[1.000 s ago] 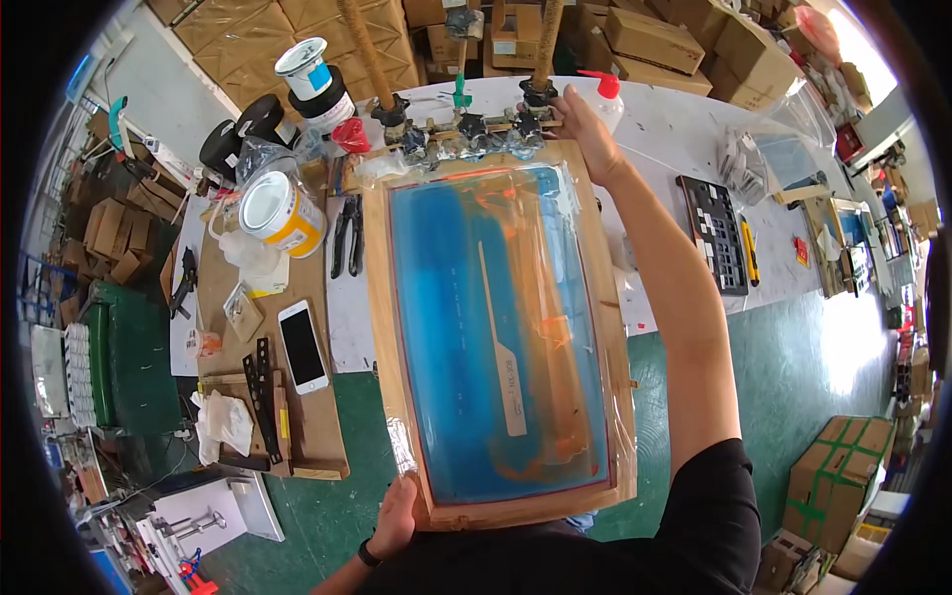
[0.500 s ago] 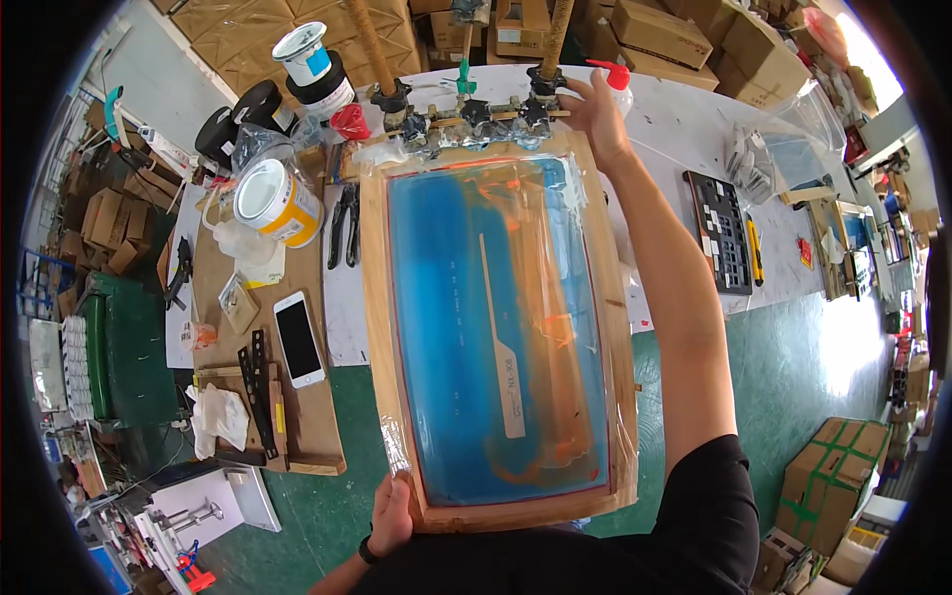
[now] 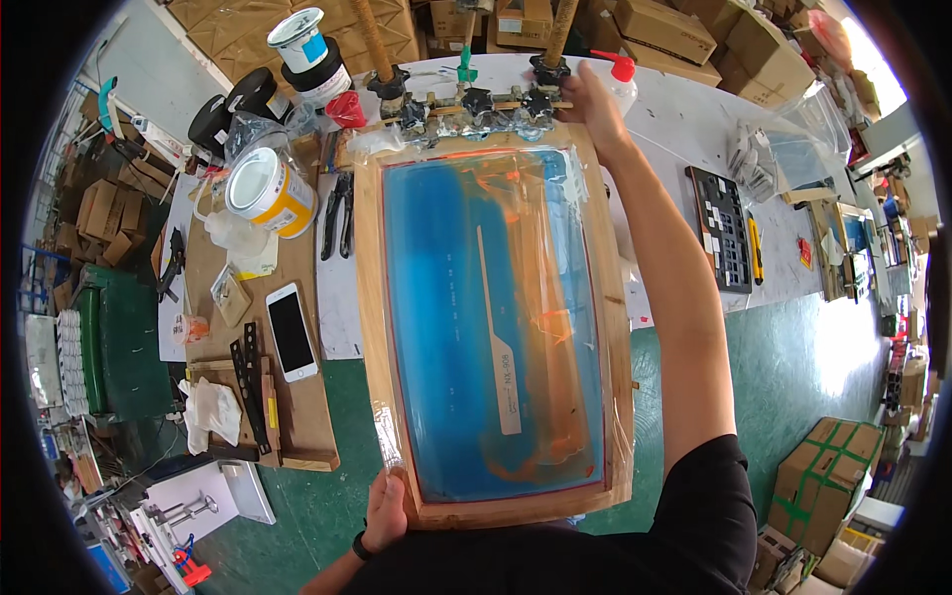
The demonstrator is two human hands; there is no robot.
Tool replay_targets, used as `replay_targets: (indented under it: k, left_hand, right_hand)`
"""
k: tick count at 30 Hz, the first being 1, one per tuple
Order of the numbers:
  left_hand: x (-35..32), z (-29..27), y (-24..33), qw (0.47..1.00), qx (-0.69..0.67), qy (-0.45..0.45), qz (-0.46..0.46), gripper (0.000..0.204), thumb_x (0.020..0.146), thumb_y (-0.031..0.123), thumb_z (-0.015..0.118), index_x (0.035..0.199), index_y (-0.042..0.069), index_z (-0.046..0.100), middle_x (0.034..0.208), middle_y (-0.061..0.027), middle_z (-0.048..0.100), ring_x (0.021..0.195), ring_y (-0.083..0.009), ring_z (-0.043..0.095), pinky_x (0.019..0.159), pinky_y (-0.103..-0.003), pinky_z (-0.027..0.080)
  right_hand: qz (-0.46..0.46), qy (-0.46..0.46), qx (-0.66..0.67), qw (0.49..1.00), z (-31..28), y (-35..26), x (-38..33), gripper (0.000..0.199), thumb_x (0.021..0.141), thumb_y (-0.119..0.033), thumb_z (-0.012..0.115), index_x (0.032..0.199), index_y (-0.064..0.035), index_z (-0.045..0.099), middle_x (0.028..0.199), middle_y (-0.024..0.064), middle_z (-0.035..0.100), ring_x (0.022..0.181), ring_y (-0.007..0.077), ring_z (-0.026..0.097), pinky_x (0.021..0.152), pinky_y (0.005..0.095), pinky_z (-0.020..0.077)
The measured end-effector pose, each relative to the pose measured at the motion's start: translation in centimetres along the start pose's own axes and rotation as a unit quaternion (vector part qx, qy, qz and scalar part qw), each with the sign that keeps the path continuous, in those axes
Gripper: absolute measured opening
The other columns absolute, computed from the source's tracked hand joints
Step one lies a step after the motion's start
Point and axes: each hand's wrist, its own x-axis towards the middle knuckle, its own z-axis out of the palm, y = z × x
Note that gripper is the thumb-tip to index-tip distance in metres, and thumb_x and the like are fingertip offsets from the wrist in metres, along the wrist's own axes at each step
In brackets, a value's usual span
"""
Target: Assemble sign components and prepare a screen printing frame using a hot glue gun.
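A wooden-framed printing screen with a blue mesh and orange smears lies lengthwise before me, its far end under a metal clamp assembly with black star knobs. My left hand is closed on the frame's near left corner, thumb on top. At the far right corner my right hand is beside the end of the clamp's rod, fingers curled and slightly blurred. What those fingers hold is hidden. A bottle with a red nozzle stands just beyond this hand.
Left of the screen are pliers, a white phone, a yellow-banded tub and black flat bars. On the right lie a black compartment tray and a yellow cutter. Two rusty posts rise behind the clamps.
My right hand has turned slightly at the clamp's end, its fingers now more upright. My left hand stays on the corner. The view has shifted a little.
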Motion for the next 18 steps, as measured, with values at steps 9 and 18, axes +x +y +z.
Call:
replay_targets:
  k: [9,18]
  left_hand:
    - [0.1,0.1,0.2,1.0,-0.012,-0.018,0.005,0.026,0.111,0.02,0.04,0.11,0.003,0.059,0.088,0.0016,0.054,0.077,-0.0086,0.041,0.073,-0.024,0.037]
    - [0.3,0.3,0.1,0.996,-0.076,-0.045,0.034,0.033,0.112,0.023,0.04,0.125,0.0,0.061,0.096,-0.0004,0.06,0.083,-0.0095,0.047,0.08,-0.023,0.04]
  right_hand:
    - [0.006,0.106,-0.013,0.994,-0.3,-1.5,-0.8,0.081,0.104,-0.063,0.038,0.144,0.0071,0.05,0.131,0.029,0.063,0.116,0.0328,0.063,0.099,0.0419,0.0487]
    - [0.023,0.04,-0.103,0.994,-0.5,-2.3,-2.3,0.075,0.107,-0.06,0.037,0.144,0.0043,0.05,0.116,0.0244,0.072,0.105,0.0297,0.067,0.101,0.0385,0.0474]
